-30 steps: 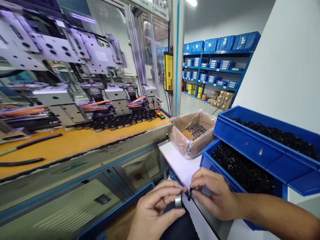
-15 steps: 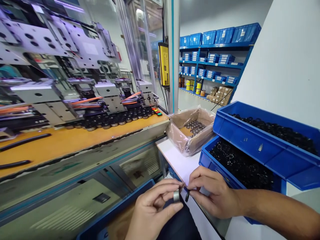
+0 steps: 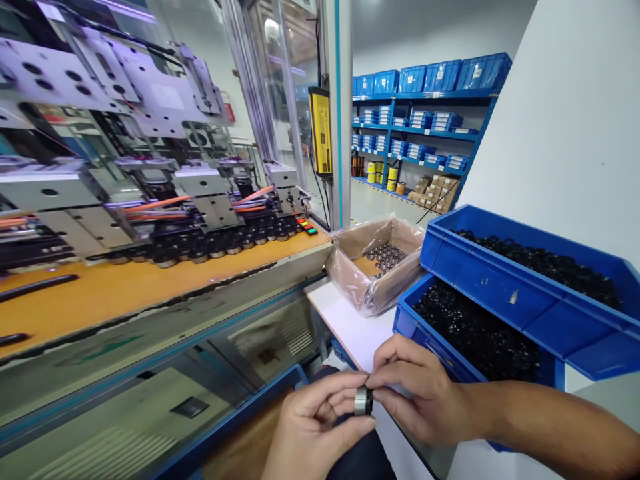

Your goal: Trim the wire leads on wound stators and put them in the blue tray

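Thumb and fingers of my left hand (image 3: 327,417) pinch a silver metal ring (image 3: 361,401) at the lower middle of the view. Against the ring's right face lies a black ring-shaped part (image 3: 369,400), held by the fingertips of my right hand (image 3: 417,390). The two parts touch, and the fingertips of both hands meet above them. Just beyond my right hand is a blue bin (image 3: 407,313) of black parts.
A second blue bin (image 3: 500,287) overlaps the first. A plastic-lined carton (image 3: 360,287) holds metal rings. On the left, a machine stands over an orange bench (image 3: 150,287) with rows of parts. Blue shelves (image 3: 435,95) stand behind.
My right hand has brought the black part left against the metal ring; a gap showed between them before. The camera view has shifted slightly.
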Demonstrator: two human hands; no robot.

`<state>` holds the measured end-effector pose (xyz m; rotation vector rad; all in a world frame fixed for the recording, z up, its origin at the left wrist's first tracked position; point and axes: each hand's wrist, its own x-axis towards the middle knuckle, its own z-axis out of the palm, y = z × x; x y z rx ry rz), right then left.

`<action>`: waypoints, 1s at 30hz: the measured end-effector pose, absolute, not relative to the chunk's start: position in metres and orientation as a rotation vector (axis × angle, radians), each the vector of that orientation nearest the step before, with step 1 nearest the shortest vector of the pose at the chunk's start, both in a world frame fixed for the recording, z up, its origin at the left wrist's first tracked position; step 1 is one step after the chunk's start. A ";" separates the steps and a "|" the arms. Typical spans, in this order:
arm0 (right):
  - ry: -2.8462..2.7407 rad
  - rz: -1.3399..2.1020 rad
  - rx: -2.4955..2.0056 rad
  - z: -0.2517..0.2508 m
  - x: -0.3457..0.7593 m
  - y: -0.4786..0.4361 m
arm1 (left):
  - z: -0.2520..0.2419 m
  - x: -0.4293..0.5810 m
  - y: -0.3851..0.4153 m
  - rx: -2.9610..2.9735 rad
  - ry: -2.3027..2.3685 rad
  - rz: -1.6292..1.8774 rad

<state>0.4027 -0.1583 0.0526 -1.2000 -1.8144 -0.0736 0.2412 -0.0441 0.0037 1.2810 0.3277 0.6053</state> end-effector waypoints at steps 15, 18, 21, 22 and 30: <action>-1.989 -0.449 -1.086 0.052 0.404 -0.153 | 0.000 0.237 -0.047 1.174 0.264 0.611; -1.989 -0.453 -1.079 0.051 0.404 -0.153 | 0.001 0.237 -0.047 1.151 0.226 0.616; -1.992 -0.471 -1.079 0.050 0.404 -0.153 | 0.002 0.237 -0.046 1.150 0.200 0.607; -1.992 -0.475 -1.078 0.050 0.405 -0.153 | 0.002 0.236 -0.045 1.155 0.205 0.608; -2.020 -0.493 -1.084 0.050 0.406 -0.154 | -0.003 0.235 -0.045 1.206 0.246 0.606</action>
